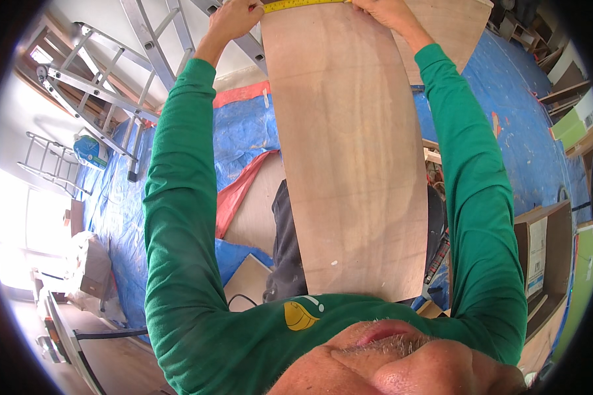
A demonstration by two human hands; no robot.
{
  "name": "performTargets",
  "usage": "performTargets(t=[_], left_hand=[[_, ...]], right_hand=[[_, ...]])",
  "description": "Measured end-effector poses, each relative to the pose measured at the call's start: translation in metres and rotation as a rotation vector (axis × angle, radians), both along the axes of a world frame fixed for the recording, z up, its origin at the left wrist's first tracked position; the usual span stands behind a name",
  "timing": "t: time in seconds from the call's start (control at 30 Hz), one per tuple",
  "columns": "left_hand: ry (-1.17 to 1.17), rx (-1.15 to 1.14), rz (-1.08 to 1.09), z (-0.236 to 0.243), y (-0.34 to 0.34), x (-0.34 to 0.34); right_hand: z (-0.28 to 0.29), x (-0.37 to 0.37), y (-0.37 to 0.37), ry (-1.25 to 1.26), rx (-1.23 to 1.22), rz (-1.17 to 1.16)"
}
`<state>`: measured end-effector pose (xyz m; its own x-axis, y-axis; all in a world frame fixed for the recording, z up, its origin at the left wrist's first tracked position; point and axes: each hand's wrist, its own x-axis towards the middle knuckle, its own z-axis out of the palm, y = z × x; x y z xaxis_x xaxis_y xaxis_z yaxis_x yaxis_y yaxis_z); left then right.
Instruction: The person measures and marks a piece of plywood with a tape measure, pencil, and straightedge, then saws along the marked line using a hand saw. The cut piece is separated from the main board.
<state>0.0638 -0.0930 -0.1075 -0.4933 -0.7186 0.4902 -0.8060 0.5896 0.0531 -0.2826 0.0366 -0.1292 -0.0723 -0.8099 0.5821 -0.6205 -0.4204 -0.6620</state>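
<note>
Blue sheeting [517, 164] spreads below a plywood board [346, 151], whose far end lies between the left hand [235, 18], which pinches a yellow tape measure [303, 4] at one corner, and the right hand [385, 11], at the opposite corner, whose grip cannot be told.

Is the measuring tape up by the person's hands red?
No, the measuring tape between the left hand and right hand is yellow.

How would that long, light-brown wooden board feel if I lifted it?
Probably stiff: the board looks like flat wood. Perhaps awkward, stretching between the green shirt and the yellow measuring tape. Unlikely to roll, being broad and flat.
</note>
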Motion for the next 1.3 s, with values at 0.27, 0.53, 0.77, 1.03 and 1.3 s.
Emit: performTargets(t=[0.27,0.53,0.77,1.03,1.3], left_hand=[[-0.011,0.034,-0.024,-0.001,-0.008,0.0],[0.14,0.06,-0.02,0.008,0.005,0.003],[0.758,0.338,-0.063,-0.093,0.056,0.117],[1.096,1.494,0.64,-0.501,0.357,0.255],[0.851,1.584,0.809,-0.593,0.477,0.262]], right_hand=[[-0.006,-0.005,-0.008,0.082,-0.127,-0.006],[-0.008,-0.016,0.013,-0.393,-0.136,0.084],[-0.077,-0.007,0.202,-0.42,0.093,-0.123],[-0.188,0.094,0.419,0.005,0.331,-0.583],[-0.213,0.135,0.481,-0.048,0.536,-0.638]])
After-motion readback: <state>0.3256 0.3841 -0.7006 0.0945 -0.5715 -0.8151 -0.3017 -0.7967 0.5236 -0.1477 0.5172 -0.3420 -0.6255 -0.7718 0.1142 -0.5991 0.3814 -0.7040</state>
